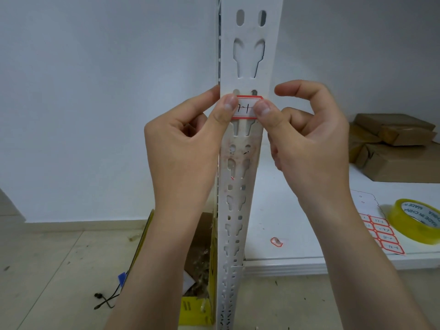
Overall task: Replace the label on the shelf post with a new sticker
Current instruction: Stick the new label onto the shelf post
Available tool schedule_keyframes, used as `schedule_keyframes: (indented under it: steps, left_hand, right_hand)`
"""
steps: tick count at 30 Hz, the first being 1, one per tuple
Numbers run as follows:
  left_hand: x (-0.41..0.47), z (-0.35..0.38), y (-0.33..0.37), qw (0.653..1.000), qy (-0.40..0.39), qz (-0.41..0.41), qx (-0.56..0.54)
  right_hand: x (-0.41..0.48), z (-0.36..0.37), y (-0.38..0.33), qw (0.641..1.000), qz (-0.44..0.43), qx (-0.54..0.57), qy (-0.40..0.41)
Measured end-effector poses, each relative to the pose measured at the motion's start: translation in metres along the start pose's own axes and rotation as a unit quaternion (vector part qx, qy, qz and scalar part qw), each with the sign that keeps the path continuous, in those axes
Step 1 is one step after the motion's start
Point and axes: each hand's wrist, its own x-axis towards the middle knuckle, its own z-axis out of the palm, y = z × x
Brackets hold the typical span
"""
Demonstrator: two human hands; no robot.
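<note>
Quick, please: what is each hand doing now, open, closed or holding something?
Left hand: thumb and forefinger pinch the sticker onto the post.
Right hand: open, thumb pressing the sticker.
</note>
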Motion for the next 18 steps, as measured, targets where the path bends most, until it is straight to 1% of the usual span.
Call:
schedule_keyframes:
  steps: [5,9,14,18]
  left_hand:
    - [-0.001,-0.001,-0.01,1.0,-0.013,0.023,-0.015]
    - [-0.002,0.0,-0.013,0.999,-0.024,0.037,-0.023]
    - [0.0,-0.001,-0.013,0.998,-0.028,0.038,-0.032]
    - [-0.001,-0.001,-0.014,0.998,-0.037,0.033,-0.023]
  right_hand:
    - [-0.003,-0.001,0.002,1.0,-0.002,-0.007,-0.018]
    - [-0.006,0.002,-0.001,1.0,0.0,-0.005,-0.017]
    - [-0.007,0.005,-0.002,1.0,0.014,0.009,-0.005]
    - [-0.006,0.005,-0.001,1.0,-0.005,-0.014,-0.009]
